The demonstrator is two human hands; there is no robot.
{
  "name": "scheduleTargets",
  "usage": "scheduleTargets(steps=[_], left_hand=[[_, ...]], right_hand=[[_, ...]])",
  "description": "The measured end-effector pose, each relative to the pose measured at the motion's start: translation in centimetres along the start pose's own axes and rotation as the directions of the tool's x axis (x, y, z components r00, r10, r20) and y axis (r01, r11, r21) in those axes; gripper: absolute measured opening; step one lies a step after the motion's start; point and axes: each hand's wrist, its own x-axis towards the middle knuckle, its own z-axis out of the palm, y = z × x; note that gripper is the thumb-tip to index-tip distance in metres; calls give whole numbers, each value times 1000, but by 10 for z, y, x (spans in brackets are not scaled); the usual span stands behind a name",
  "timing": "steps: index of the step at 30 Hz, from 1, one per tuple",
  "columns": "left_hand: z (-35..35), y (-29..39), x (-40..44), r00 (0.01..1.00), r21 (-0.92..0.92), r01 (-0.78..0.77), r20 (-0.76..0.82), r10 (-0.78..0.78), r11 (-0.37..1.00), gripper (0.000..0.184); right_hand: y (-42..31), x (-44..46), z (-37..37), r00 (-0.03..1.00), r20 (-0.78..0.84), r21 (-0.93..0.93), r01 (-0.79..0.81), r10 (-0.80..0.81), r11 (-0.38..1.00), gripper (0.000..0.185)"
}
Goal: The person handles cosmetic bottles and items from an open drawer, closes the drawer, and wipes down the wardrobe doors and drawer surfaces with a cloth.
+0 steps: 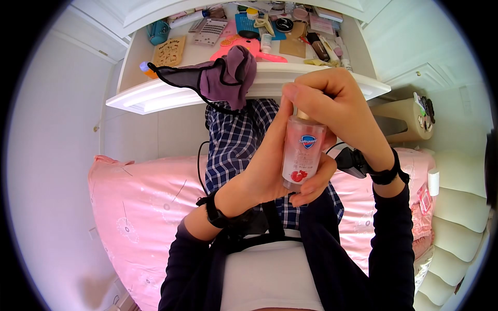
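A clear pink Safeguard bottle (302,153) with a blue shield logo and red fruit on its label stands nearly upright before my chest. My left hand (275,160) is closed around its body, with fingertips showing at the bottle's lower right. Curled over the neck and top is my right hand (332,96), its fingers closed there and mostly hiding the cap. Beyond my hands, a purple cloth (228,78) with black edging hangs over the front of an open white drawer (181,90).
Inside the drawer lie a pink item (244,45), a Hello Kitty pouch (169,51), a round black case (284,24) and several tubes. Pink bedding (150,207) spreads on both sides of my lap. A beige bin (410,119) stands at the right.
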Motion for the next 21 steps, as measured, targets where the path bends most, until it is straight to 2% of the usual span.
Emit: scheduleTargets(steps=[2,5,8,14,21], left_hand=[[-4,-1,1,999,101,-50,-8,51,994,78],[-2,2,-2,956,496,-119,-176,234,860,75],[-6,2,-6,931,561,-146,-201,305,815,72],[-10,2,-8,923,567,-113,-243,297,816,69],[-16,4,-6,934,553,-143,-199,297,821,68]], right_hand=[[3,0,1,1000,-21,1,18,-18,1000,29],[7,-1,1,999,-44,-13,21,-22,1000,33],[13,0,-1,997,-74,10,-8,9,1000,36],[22,3,-1,996,-91,5,-5,6,1000,38],[20,2,4,994,-102,29,-27,30,999,36]])
